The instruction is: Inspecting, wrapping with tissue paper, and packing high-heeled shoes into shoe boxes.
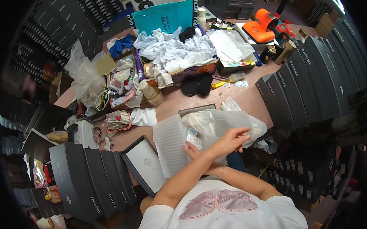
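In the central box [197,108], white tissue [200,122] is topped by a packet [193,139], neared by the right hand [191,151]; right-side foam [231,121] is overlapped by the left hand [231,140]; neither hand's grasp can be told.

Foam sheet [167,145] right of lid [145,163]

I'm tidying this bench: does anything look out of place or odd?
The arms cross over the wrapping, so the left hand lies right of the right hand, an unusual pose. White wads bulge untidily above the purple box. I see nothing spilled.
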The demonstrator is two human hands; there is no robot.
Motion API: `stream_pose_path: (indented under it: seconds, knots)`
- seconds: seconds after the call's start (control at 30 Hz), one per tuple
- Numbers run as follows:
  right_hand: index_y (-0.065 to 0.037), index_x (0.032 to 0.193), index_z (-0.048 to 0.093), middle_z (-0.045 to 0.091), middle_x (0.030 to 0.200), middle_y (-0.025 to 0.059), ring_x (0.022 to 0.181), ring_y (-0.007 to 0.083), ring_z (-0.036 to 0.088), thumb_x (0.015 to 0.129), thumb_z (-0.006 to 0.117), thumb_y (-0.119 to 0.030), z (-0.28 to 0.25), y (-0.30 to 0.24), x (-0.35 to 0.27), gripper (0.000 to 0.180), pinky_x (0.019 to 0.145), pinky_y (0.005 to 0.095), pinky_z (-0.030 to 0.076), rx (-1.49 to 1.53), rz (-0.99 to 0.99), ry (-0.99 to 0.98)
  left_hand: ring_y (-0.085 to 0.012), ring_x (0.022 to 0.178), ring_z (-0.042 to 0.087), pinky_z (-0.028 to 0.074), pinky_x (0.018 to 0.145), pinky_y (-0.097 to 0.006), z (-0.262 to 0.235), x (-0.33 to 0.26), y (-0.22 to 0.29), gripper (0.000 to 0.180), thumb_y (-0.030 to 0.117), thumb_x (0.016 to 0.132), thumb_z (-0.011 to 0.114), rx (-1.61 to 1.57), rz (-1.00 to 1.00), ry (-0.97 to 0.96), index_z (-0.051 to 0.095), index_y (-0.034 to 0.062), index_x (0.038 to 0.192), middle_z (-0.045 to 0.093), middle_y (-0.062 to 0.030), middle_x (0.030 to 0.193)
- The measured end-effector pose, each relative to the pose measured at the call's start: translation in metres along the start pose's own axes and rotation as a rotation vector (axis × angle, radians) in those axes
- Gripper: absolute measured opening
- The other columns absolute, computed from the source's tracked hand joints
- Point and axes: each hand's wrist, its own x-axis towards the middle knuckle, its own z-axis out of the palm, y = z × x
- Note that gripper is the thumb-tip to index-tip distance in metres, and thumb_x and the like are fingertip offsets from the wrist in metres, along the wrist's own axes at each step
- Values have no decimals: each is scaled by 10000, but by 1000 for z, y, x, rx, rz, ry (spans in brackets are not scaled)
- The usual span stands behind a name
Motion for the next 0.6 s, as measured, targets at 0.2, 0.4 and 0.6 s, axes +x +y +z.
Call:
stream_pose_path:
  seconds: [0.2,0.4,0.6]
  knots:
    - [69,1379,327,382,1397,265,1299,366,391,850,605,-180,-101,86,-18,647,1056,420,337,356,579,486,-336,1155,518,412,973,-427,-72,-80,-45,562,169,840,675,1054,424,1001,449,-25,1317,505,-240,1270]
    - [76,1301,437,489,1287,291,1215,410,459,857,614,-265,-84,90,-29,587,1018,424,369,147,610,100,-388,1052,571,427,933,-423,-128,-94,-174,502,177,810,595,558,-149,884,499,-59,1243,596,-253,1098]
    - [19,1398,358,367,1440,208,1342,342,330,944,471,-453,-101,58,-14,665,1099,397,254,425,397,189,-218,890,637,510,776,-309,-125,-138,-130,417,191,818,556,-5,-121,711,555,-41,1164,640,-138,994]
